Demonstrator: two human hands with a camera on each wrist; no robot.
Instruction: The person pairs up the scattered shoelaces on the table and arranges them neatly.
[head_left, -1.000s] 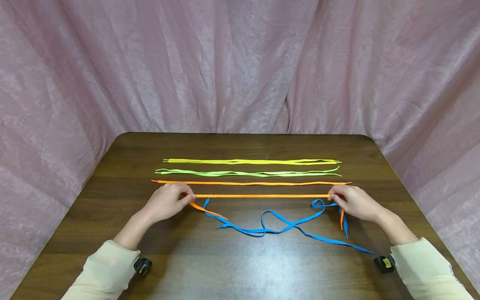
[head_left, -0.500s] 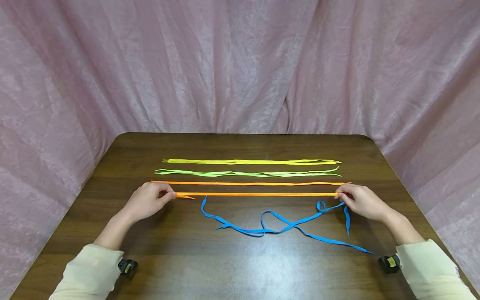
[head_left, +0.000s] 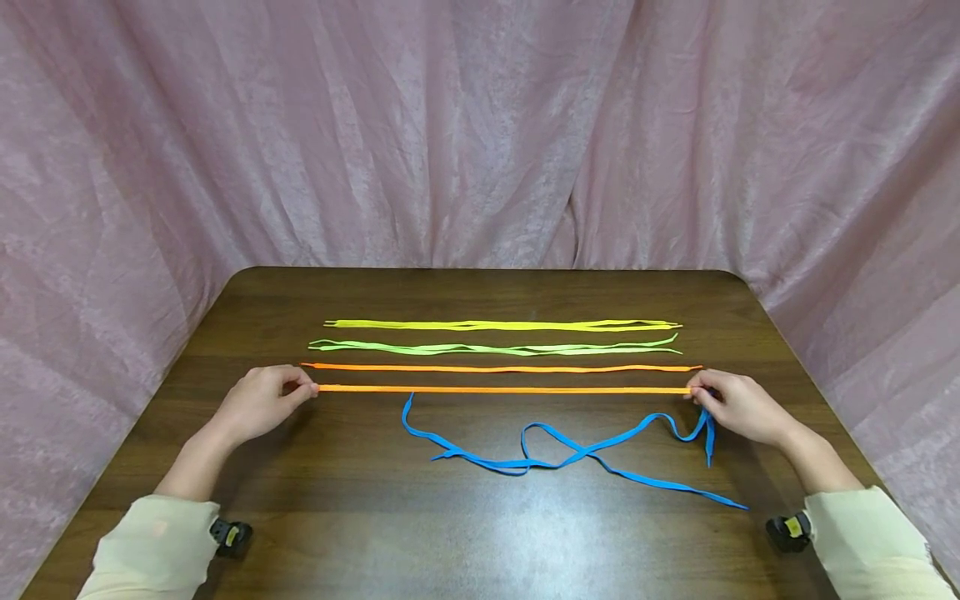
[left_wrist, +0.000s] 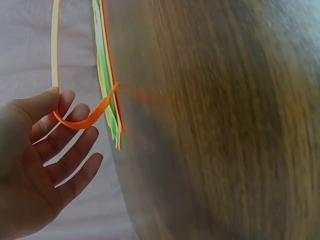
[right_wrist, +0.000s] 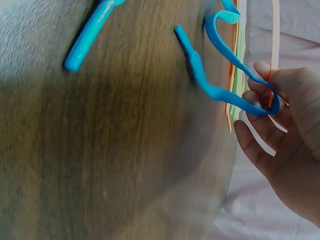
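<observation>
My left hand (head_left: 261,402) pinches an orange shoelace (head_left: 495,390) between thumb and index finger. A short tail of that lace (left_wrist: 89,121) curves below the pinch in the left wrist view. At the other end, my right hand (head_left: 742,407) pinches the same lace, which runs straight and taut between both hands. One stretch of a blue shoelace (right_wrist: 220,93) loops over the right fingers, its tip dangling. The rest of the blue lace (head_left: 637,477) lies tangled on the table in front. Just behind the held lace lies another orange shoelace (head_left: 480,368), laid straight.
Behind the orange laces, green shoelaces (head_left: 480,347) and yellow shoelaces (head_left: 420,326) lie in straight rows across the brown wooden table (head_left: 375,533). A pink curtain (head_left: 480,133) hangs around the table's back and sides.
My left hand has slid left along the orange lace, and the right hand has shifted slightly right. More lace now spans between them. The blue lace's right end has been drawn along, opening its small loop.
</observation>
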